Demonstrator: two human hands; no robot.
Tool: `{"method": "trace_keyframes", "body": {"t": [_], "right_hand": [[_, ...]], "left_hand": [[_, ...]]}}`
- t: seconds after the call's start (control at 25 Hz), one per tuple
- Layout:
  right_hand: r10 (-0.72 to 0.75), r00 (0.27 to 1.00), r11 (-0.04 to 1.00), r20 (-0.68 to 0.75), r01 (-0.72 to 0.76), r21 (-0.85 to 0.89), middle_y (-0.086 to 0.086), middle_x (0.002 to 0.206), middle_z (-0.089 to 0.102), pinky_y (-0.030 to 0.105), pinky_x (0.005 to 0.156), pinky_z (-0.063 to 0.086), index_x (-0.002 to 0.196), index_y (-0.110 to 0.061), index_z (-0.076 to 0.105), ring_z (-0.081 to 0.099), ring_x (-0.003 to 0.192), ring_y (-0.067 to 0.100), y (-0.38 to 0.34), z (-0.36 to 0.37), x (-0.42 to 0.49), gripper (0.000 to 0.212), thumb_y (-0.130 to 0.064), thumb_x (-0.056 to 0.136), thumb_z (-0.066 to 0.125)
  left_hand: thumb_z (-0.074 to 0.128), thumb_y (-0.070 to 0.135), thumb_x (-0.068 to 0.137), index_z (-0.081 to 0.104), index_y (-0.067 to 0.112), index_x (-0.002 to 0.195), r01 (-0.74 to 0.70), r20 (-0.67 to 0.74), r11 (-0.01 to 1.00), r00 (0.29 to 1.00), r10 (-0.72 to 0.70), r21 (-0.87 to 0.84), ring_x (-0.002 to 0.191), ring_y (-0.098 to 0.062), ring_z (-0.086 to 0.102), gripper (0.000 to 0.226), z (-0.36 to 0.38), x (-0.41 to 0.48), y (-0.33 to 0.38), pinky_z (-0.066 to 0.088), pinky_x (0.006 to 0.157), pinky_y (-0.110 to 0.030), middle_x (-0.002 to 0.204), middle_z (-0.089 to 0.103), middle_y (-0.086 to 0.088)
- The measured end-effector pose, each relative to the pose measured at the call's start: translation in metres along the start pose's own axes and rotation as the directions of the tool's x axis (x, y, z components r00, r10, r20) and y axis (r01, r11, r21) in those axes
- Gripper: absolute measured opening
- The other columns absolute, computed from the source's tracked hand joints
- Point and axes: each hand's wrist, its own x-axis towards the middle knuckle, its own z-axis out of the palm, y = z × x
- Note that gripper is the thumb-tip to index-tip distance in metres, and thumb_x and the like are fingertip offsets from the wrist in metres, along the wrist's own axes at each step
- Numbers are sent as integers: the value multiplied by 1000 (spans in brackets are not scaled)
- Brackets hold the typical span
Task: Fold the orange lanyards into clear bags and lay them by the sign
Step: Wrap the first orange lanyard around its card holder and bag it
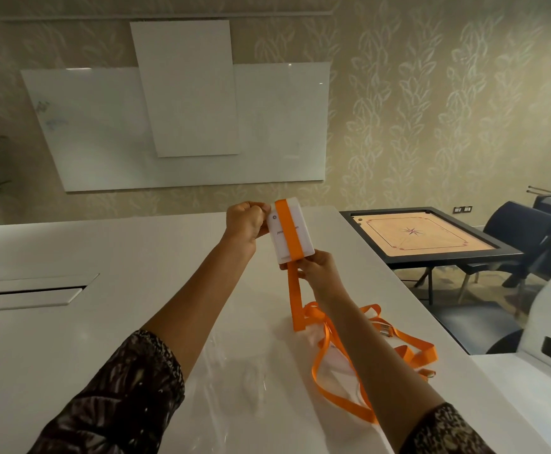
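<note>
Above the middle of the table (pixel 71 322), the left hand (pixel 246 224) holds the upper left corner of a card (pixel 277 239) and the right hand (pixel 316 268) its lower edge. One strap hangs from the card down to the lanyards (pixel 315 312) heaped near the right edge. Clear bags (pixel 251 381) lie left of them. A hatch (pixel 32 290) sits near the left edge. Whiteboards (pixel 185 93) hang behind the far edge, and a game board (pixel 421 234) stands beyond the right edge.

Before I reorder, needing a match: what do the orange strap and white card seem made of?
The strap: woven fabric, likely nylon or polyester, matte; it drapes in soft loops. The card: stiff, smooth, plastic or coated paper; it stays flat.
</note>
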Motion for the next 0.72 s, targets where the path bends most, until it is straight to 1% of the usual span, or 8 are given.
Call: {"method": "trace_keyframes", "body": {"t": [0.08,0.24,0.32,0.4,0.48,0.56,0.64,0.72], "right_hand": [[16,1000,1000,-7,-16,-18,-5,78,73,27,75,56,85,-26,68,71,78,14,4,1,-2,27,-8,96,51],[67,998,997,14,-67,-25,-1,79,72,19,68,56,93,-15,68,71,71,10,13,6,-8,16,-17,97,52],[89,996,995,19,-88,-52,0,78,72,16,65,55,92,-12,69,70,69,8,16,7,-11,17,-20,95,55],[113,993,988,27,-110,-105,1,77,72,14,63,53,91,-11,70,70,67,6,17,8,-14,18,-22,95,56],[151,988,982,40,-145,-124,1,78,72,11,60,51,93,-9,71,70,66,5,19,8,-17,18,-20,95,56],[208,976,973,63,-200,-111,2,82,73,11,59,51,99,-5,70,71,68,7,21,7,-20,18,-15,95,56],[247,965,963,82,-236,-127,2,86,74,15,66,55,107,-4,68,72,73,10,19,4,-21,19,-11,95,55],[239,966,965,101,-224,-135,3,88,75,21,72,56,112,-8,66,73,76,13,15,1,-20,20,-9,94,55]], "left_hand": [[58,7,91,59,14,83,12,-45,1000,999,-12,-8,86,-22,65,11,0,3,-6,55,67,-31,91,66,-10],[56,6,91,59,10,89,23,-132,999,991,-27,-36,81,-19,65,5,-3,9,-17,56,70,-33,84,64,-7],[54,3,90,58,9,91,5,-170,998,985,-15,-58,82,-20,65,7,-6,14,-20,56,75,-36,88,64,-9],[54,5,91,57,10,91,-26,-227,999,974,18,-33,84,-21,64,6,-10,17,-22,56,78,-36,93,64,-10],[56,11,92,56,12,91,-51,-285,998,957,58,33,88,-22,65,2,-13,18,-27,56,82,-38,97,65,-10],[57,16,93,56,13,91,-84,-327,988,937,122,126,91,-23,66,4,-16,19,-33,56,86,-40,99,66,-10],[56,20,94,56,14,91,-118,-353,969,916,191,216,92,-22,66,7,-20,20,-36,56,85,-37,97,65,-7],[56,21,94,56,14,90,-142,-367,944,896,251,299,91,-21,64,8,-26,22,-36,54,80,-32,93,62,-3]]}}
